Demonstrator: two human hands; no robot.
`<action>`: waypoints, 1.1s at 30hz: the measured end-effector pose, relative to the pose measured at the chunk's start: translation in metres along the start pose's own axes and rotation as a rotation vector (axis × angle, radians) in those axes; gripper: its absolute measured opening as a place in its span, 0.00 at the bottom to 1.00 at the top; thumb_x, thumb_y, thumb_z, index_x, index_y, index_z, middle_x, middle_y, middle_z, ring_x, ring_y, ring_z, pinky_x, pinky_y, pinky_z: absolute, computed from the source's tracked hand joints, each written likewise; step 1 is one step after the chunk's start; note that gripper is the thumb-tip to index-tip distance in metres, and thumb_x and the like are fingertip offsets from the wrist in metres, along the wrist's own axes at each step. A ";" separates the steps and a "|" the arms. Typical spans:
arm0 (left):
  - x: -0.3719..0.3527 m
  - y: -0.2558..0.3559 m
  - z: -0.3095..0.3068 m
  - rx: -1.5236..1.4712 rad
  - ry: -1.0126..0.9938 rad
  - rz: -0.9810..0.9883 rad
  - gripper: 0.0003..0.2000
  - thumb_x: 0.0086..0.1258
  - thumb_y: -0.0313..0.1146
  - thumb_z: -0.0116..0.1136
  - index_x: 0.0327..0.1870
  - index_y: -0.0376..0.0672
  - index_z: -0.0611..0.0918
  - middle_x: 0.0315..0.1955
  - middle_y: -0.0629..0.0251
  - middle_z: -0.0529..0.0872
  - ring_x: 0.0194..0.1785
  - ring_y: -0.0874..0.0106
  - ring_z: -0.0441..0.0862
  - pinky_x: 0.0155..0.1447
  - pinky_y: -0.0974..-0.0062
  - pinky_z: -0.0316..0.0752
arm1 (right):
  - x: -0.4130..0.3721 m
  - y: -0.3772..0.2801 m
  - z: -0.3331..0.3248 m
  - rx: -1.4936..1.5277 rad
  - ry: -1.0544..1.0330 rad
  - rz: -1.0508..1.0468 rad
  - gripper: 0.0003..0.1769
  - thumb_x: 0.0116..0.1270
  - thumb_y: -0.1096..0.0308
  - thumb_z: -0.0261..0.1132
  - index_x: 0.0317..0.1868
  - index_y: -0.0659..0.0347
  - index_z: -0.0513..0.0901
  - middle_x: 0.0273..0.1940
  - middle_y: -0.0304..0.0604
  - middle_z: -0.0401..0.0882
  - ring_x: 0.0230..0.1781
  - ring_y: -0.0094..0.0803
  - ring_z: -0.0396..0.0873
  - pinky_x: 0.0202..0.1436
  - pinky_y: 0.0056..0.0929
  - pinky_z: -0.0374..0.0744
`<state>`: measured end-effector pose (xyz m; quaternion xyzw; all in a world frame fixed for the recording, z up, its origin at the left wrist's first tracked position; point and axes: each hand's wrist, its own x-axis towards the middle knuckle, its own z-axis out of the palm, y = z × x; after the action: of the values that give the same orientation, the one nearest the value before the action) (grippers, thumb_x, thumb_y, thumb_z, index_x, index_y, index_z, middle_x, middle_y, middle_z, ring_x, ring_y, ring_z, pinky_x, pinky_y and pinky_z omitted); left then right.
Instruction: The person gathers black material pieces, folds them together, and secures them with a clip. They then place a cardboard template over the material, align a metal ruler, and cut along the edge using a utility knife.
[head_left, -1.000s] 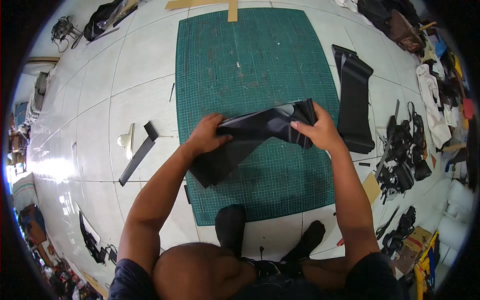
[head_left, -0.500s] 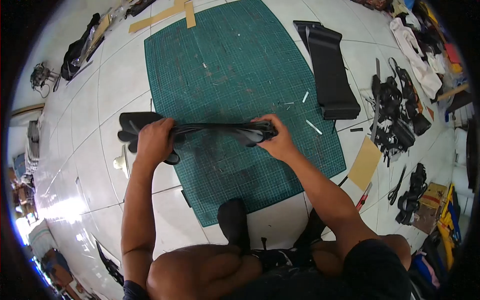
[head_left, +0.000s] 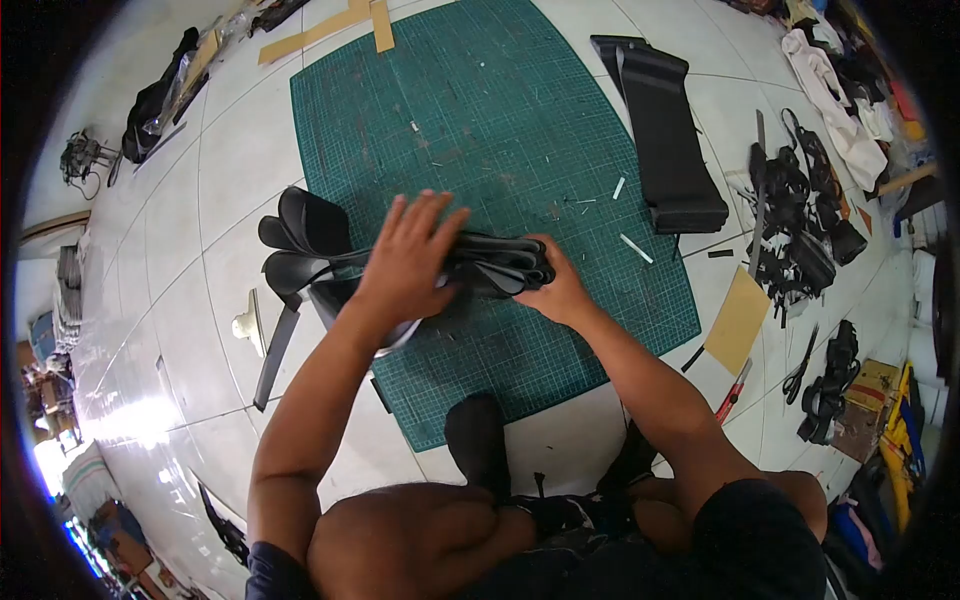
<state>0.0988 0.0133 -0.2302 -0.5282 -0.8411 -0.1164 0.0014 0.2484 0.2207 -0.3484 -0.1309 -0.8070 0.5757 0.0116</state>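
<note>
A bundle of long black strips (head_left: 495, 250), looking like leather or vinyl, is held over the green cutting mat (head_left: 450, 130). My right hand (head_left: 555, 285) grips the bundle's right end, with the thumb and fingers around it. Across the bundle's middle lies my left hand (head_left: 410, 255), its fingers stretched out and apart. Left of that hand, the strips' loose ends (head_left: 310, 225) fan out in curls past the mat's edge. One narrow dark strip (head_left: 277, 355) slants down to the white tiles. My left hand hides part of the bundle.
Folded black sheet material (head_left: 680, 150) lies at the mat's right edge. Farther right are a tangle of black scraps (head_left: 795, 215), a tan card (head_left: 737, 318), a red cutter (head_left: 733, 392) and scissors (head_left: 800, 368). White slivers (head_left: 636, 249) dot the mat. A white-handled tool (head_left: 248, 322) rests at left.
My left hand has slid right along the bundle, and its fingers have opened out. The loose left ends have spread and shifted, with a narrow strip now hanging down. My right hand keeps its grip.
</note>
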 end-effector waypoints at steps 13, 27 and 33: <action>0.015 0.006 0.009 -0.168 -0.271 -0.104 0.19 0.65 0.27 0.60 0.58 0.42 0.79 0.48 0.51 0.86 0.52 0.50 0.86 0.57 0.53 0.81 | -0.003 -0.014 -0.007 -0.018 0.007 0.055 0.41 0.54 0.63 0.81 0.67 0.61 0.73 0.60 0.53 0.78 0.61 0.49 0.79 0.64 0.45 0.78; 0.014 0.003 0.020 -0.145 -0.267 -0.078 0.12 0.65 0.31 0.62 0.49 0.43 0.82 0.42 0.58 0.86 0.49 0.55 0.87 0.52 0.56 0.82 | 0.003 -0.085 -0.071 -0.534 -0.140 -0.469 0.55 0.43 0.36 0.84 0.70 0.50 0.72 0.74 0.50 0.65 0.80 0.54 0.57 0.80 0.58 0.60; 0.016 0.004 0.019 -0.105 -0.260 -0.060 0.10 0.65 0.30 0.62 0.47 0.42 0.83 0.41 0.59 0.86 0.48 0.57 0.87 0.53 0.57 0.82 | 0.026 -0.109 -0.081 -0.835 -0.295 -0.565 0.43 0.44 0.36 0.82 0.57 0.52 0.82 0.75 0.49 0.64 0.81 0.53 0.55 0.82 0.60 0.55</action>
<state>0.0971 0.0331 -0.2459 -0.5129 -0.8423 -0.0910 -0.1388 0.2158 0.2686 -0.2231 0.1810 -0.9646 0.1917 -0.0006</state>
